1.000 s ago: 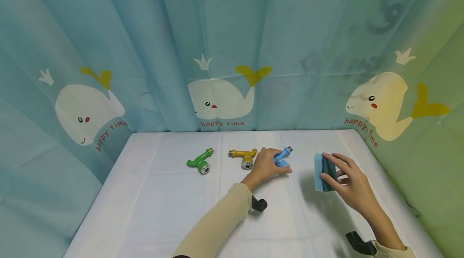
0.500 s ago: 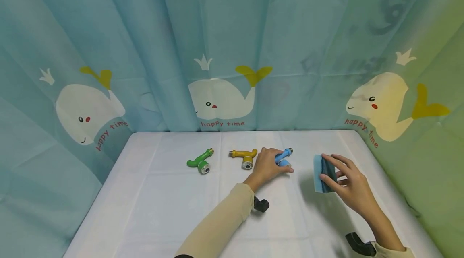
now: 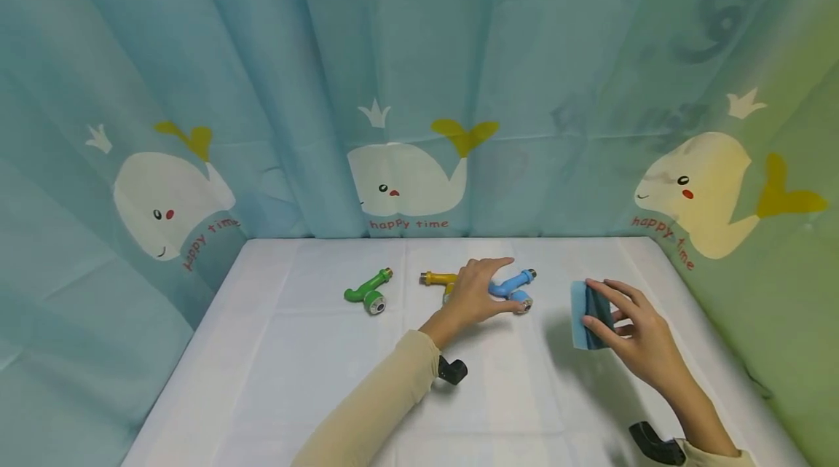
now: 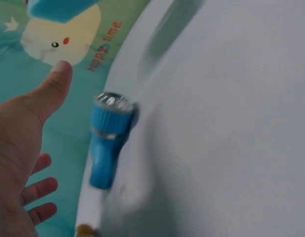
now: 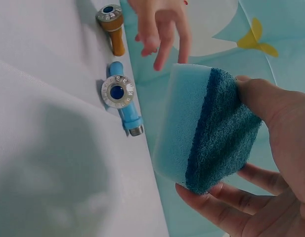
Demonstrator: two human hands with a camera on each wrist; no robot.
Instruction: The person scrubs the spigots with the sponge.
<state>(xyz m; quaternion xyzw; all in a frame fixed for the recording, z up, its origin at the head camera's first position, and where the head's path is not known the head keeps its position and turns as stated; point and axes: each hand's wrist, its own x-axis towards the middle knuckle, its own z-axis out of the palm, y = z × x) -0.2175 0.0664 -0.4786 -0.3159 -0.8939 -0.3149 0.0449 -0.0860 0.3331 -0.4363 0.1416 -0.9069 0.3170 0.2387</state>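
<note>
A blue tap (image 3: 514, 285) lies on the white table, its round chrome-rimmed outlet towards the front. Just left of it is my left hand (image 3: 473, 293), thumb and fingers spread, and the left wrist view shows a gap between the thumb and the blue tap (image 4: 107, 140). Behind that hand a yellow tap (image 3: 435, 278) is partly hidden. On the right, above the table, my right hand (image 3: 632, 328) holds a two-layer scouring sponge (image 5: 201, 123), light blue foam with a dark blue-green scrub side, between thumb and fingers.
A green tap (image 3: 368, 292) lies further left on the white tablecloth (image 3: 295, 372). Curtains with printed whales (image 3: 409, 179) hang around the table's back and sides. A black fitting (image 3: 452, 371) sticks out below the left cuff, another black fitting (image 3: 655, 444) beside the right one.
My left hand has let go of the blue tap and drawn back to the left, its fingers spreading. The blue tap stays on the table. My right hand still holds the sponge in much the same place.
</note>
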